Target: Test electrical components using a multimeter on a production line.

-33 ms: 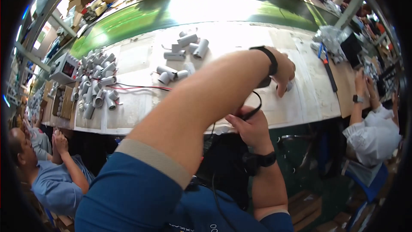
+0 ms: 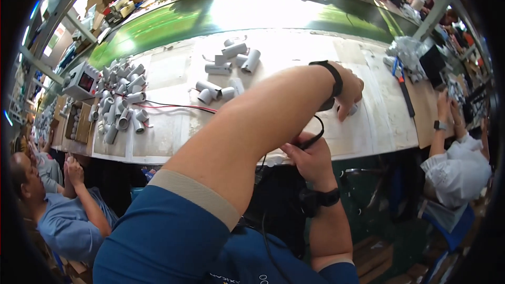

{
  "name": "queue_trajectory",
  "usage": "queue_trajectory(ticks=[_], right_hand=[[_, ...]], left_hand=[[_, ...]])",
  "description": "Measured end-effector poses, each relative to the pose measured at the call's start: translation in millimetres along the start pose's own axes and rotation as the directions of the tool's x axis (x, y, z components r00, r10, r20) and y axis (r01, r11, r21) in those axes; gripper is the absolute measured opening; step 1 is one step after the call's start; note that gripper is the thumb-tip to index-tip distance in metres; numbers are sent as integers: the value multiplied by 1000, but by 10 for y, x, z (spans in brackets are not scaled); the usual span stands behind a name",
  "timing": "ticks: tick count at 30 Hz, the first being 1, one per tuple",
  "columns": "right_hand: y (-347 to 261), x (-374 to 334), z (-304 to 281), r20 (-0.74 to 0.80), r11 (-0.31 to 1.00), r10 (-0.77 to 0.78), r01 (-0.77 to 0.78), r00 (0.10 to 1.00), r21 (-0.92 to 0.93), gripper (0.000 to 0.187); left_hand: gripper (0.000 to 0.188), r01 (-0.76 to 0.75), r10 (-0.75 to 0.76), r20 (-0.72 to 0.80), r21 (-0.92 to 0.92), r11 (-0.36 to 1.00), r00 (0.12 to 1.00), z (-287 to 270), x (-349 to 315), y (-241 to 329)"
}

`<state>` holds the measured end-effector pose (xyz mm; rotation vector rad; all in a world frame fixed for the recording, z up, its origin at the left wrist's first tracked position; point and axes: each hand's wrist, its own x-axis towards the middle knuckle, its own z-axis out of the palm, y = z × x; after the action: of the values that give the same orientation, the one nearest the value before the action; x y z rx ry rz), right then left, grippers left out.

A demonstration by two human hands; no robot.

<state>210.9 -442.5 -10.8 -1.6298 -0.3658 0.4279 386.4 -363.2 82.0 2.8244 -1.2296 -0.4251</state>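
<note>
My left arm crosses in front of me to the right. My left hand (image 2: 350, 92) has its fingers bent down around a small grey cylindrical part (image 2: 353, 109), mostly hidden, on the tabletop. Closer to me, by the table's near edge, my right hand (image 2: 314, 160) is closed, thumb against the fingers. What it pinches is hidden. A black cable (image 2: 321, 126) loops from under my left wrist down to my right hand. Each wrist wears a black band. Beyond my left forearm lie several loose grey tubular housings (image 2: 234, 50).
A large pile of grey tubes with wires (image 2: 123, 94) covers the table's left side, beside a boxy device with a screen (image 2: 81, 81) and a cardboard box (image 2: 79, 121). Red and black wires (image 2: 179, 107) cross the table. Blue-handled pliers (image 2: 398, 71) lie right. Co-workers sit on both sides.
The whole view has shifted slightly. Both my hands keep nearly the same pose and place, and the tubes lie as before.
</note>
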Motion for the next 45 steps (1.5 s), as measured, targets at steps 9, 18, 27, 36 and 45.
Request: queue_trajectory(ticks=[9, 18, 27, 36, 45], right_hand=[[30, -12, 111, 61, 998, 37, -40, 997, 47, 8], [-136, 143, 57, 31, 997, 58, -60, 998, 43, 10], [-91, 139, 221, -10, 989, 69, -68, 998, 129, 13], [-149, 167, 1194, 28, 879, 18, -30, 999, 477, 18], [-294, 120, 1868, 60, 881, -65, 29, 996, 472, 17]], left_hand=[[74, 172, -315, -366, -372, 912, 876, -48, -1241, -853], [61, 438, -548, -59, -535, 723, 834, 504, -3949, -191], [55, 572, -395, -729, -5, 820, 560, 1419, -4195, 242], [48, -581, -947, 35, -782, -225, 319, 1947, -4173, 766], [53, -712, -983, -174, -698, 77, 65, 2225, -4189, 891]])
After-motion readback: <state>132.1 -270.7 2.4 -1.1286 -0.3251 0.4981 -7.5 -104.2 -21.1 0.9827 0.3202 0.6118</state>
